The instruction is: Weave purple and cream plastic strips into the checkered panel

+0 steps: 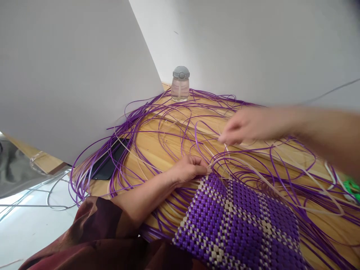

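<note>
A woven mat of purple and cream plastic strands (242,221) lies at the lower right, its loose ends fanning outward. At its upper left corner, my left hand (191,169) pinches a cream strand where it leaves the weave. Above and to the right, my right hand (237,125) is closed, with thumb and fingertips together around what looks like a thin pale strand; motion blurs it somewhat. Cream strands (250,165) arch from the corner toward the right. Between the two hands, a purple strand loops upward.
Long purple strands (137,112) spread over the wooden table (152,146). A clear bottle with a grey lid (180,84) stands at the back by the white wall. A black phone (108,163) lies partly beneath strands at left. Something bright green (351,189) sits at the right edge.
</note>
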Demonstrator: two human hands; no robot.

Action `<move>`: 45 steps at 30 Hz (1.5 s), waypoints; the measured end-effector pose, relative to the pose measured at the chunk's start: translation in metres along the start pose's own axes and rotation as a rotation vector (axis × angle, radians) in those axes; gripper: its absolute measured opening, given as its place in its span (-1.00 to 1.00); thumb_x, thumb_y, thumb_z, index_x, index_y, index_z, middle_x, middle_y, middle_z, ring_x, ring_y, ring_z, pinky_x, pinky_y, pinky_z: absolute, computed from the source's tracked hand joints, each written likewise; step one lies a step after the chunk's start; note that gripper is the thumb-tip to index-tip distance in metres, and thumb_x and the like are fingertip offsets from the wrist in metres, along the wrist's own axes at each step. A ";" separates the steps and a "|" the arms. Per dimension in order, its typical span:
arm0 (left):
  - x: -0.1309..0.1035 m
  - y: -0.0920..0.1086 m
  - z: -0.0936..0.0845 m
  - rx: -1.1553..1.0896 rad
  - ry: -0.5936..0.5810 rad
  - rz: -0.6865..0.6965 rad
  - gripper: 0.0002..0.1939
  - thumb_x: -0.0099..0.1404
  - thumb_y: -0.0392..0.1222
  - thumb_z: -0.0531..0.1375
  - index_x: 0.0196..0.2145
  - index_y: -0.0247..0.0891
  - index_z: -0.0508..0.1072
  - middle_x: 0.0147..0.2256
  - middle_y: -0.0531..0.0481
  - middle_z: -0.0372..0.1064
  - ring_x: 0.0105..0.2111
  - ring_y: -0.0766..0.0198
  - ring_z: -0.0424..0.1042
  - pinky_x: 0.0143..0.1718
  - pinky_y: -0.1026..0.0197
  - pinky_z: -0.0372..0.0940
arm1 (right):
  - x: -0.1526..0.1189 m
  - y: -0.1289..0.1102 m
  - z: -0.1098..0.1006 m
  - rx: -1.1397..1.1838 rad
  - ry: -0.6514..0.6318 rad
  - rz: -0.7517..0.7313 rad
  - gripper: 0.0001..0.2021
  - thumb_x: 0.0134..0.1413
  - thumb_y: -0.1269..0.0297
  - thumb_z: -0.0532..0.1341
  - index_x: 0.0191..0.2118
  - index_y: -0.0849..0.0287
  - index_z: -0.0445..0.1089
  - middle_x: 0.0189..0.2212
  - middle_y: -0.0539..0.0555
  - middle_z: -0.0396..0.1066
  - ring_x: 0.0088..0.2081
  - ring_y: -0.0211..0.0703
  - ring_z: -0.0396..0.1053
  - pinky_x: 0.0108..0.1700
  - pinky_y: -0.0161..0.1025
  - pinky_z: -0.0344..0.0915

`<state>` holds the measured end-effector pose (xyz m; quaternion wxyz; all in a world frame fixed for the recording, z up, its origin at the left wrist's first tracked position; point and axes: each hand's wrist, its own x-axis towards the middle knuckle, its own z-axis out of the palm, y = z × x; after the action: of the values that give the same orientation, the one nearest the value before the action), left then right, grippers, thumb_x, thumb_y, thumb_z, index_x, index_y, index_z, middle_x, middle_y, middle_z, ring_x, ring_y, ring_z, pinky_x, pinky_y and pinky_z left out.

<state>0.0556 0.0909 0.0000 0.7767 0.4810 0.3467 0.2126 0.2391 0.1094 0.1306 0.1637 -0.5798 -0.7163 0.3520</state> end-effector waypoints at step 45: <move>-0.003 0.001 -0.004 -0.285 -0.002 -0.004 -0.61 -0.13 -0.16 0.49 -0.44 -0.36 0.40 -0.53 0.05 0.38 -0.54 0.42 0.33 -0.44 0.32 0.17 | -0.060 0.004 0.054 -0.282 0.077 -0.335 -0.85 0.22 0.27 0.16 -0.19 0.12 0.46 -0.28 0.03 0.49 -0.28 -0.19 0.39 -0.26 -0.26 0.22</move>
<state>0.0506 0.0919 0.0004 0.8380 0.3652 0.3131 0.2577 0.2236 0.0364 0.1003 0.1645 -0.4830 -0.8379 0.1936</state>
